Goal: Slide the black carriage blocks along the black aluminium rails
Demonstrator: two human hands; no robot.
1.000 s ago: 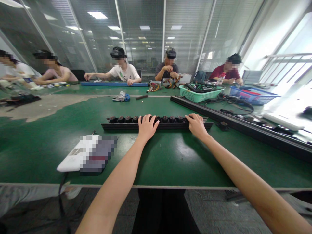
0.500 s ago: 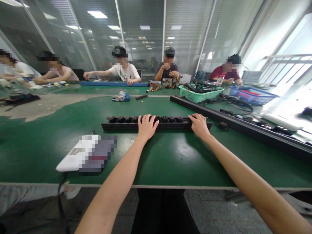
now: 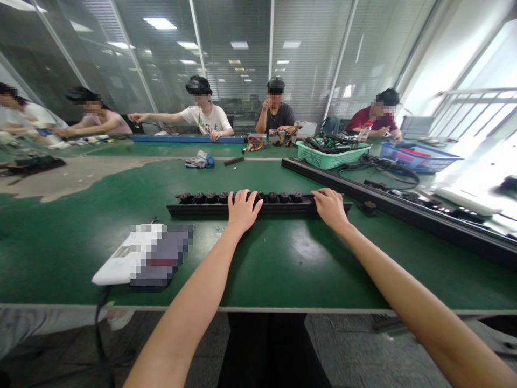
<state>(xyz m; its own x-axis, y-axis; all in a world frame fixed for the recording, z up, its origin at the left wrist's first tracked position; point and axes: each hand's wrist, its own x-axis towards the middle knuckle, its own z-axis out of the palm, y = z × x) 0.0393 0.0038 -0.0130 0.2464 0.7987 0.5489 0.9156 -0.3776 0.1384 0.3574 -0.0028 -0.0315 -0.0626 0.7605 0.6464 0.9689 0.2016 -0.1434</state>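
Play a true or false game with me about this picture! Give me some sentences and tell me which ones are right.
1. The left hand and the right hand both rest on a black bar. True.
2. The left hand is holding a blue cloth. False: a blue-and-white bundle lies farther away on the green workbench.
3. A green basket holds tangled cables. True.
4. Nobody else is sitting at the workbench. False: other people are there, like the person in a white T-shirt.
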